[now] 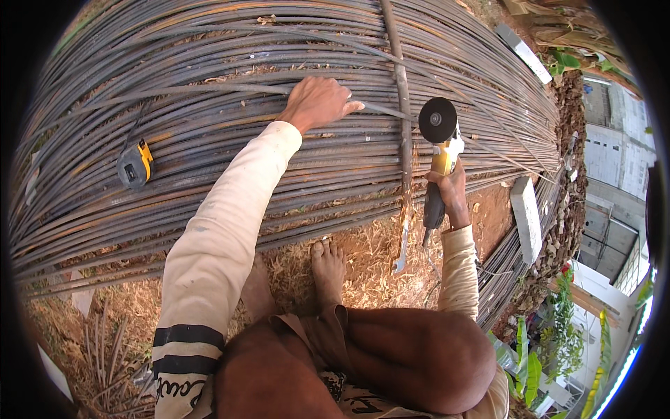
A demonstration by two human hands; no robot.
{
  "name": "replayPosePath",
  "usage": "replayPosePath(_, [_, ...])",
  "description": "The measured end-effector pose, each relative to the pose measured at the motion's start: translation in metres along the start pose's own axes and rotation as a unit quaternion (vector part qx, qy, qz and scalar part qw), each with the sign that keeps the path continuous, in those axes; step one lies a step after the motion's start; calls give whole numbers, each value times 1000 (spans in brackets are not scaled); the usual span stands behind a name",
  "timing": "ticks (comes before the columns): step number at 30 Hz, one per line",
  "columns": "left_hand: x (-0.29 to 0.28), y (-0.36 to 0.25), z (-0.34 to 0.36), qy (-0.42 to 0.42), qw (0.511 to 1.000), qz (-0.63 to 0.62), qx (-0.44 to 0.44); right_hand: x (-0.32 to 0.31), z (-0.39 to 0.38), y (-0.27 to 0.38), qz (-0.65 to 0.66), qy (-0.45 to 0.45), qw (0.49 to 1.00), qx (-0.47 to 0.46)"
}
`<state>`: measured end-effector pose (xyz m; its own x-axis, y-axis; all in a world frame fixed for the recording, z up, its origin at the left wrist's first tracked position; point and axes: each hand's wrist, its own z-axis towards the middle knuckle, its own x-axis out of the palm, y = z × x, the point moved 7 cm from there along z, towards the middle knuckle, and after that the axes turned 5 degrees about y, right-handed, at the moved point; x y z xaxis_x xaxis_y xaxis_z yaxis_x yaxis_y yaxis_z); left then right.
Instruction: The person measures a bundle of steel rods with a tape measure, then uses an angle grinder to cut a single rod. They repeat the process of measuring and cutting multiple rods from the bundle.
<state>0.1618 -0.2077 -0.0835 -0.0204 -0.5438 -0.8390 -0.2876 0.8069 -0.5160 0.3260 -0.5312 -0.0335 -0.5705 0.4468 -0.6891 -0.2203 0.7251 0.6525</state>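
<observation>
My left hand (317,103) is closed round a long steel rebar (382,109) that lies slightly above the wide bed of rebars (230,164). In my right hand (453,190) is an angle grinder (441,162) with a yellow and black body. Its dark round disc (437,120) faces up, a little to the right of a brown crossbar (400,73) under the held rebar. Whether the disc touches any rebar I cannot tell. A yellow and grey tape measure (135,165) rests on the rebars to the left.
Bare feet (328,271) stand on dry straw close to the rebars' near edge. A pale concrete block (526,220) lies at the right, another block (523,54) at the far right. Short rods (105,356) lie at lower left. Plants (562,325) and a grey building (621,174) border the right.
</observation>
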Motion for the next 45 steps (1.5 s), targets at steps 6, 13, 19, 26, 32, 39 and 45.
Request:
replayPosePath(6, [3,4,0,-6,1000,-2,3,3,-2,6,0,-4,1000,9])
replayPosePath(13, [4,3,3,3,1000,5,1,3,-15,2,14,10,999,31])
replayPosePath(19, [3,1,1,-1,1000,-4,0,1,-10,1,18,5,1000,-1])
replayPosePath(26, [1,8,-5,-1,1000,-13,-5,4,9,4,-25,3,1000,9])
replayPosePath(32, [3,3,4,-9,1000,20,-5,8,7,-19,1,7,999,32])
replayPosePath(39, [5,6,9,-74,996,43,6,-13,-2,-1,-78,-31,996,28])
replayPosePath(45, [-6,-18,3,-55,995,77,-8,-7,-18,-17,-44,3,995,85])
